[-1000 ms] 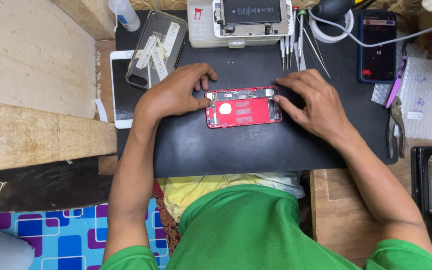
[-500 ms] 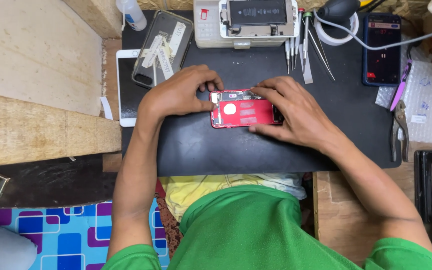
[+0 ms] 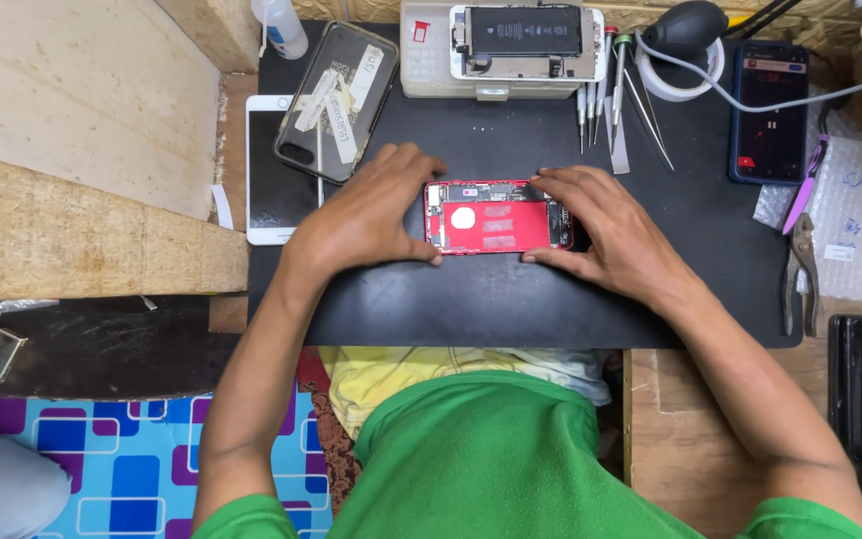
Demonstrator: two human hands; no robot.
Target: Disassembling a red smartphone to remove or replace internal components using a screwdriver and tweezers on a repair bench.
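black mat [image 3: 511,309] | wooden bench [image 3: 72,240] | hands [image 3: 371,215] hold red phone [image 3: 496,218]

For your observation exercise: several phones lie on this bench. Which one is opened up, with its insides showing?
The red phone held between the left hand and right hand; the white phone and dark phone are closed.

A phone repair bench: opened red phone [image 3: 497,217], screwdrivers [image 3: 601,95], black work mat [image 3: 551,299].
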